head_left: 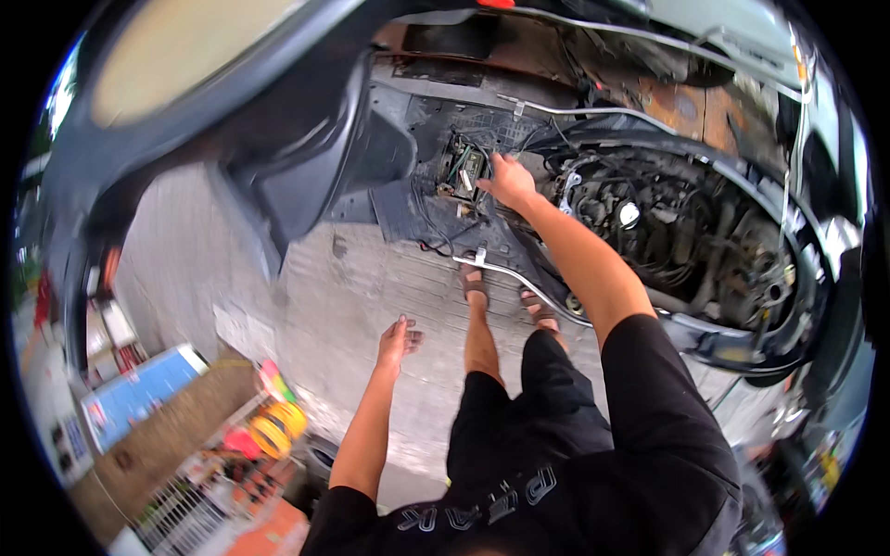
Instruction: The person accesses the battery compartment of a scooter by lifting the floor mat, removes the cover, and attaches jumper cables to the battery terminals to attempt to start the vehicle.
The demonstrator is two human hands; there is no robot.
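Over the floorboard of a dark scooter (320, 176), my right hand (513, 183) reaches in beside an uncovered compartment. Its thumb and fingers are apart, and I see nothing held between them. Inside that compartment sits a battery-like block (473, 170) among loose wires and a small pale piece (465, 181). More cables (428, 218) trail out across the floorboard toward its near edge. My left hand (397, 345) hangs in the air above the concrete, fingers loosely spread, touching nothing.
To the right lies the scooter's exposed engine bay (658, 218), ringed by a metal frame tube (528, 278). At lower left are a blue-topped box (144, 394), a brown board (176, 426), a yellow round object (277, 429) and a wire rack (185, 514). My sandalled feet (475, 278) stand beside the floorboard.
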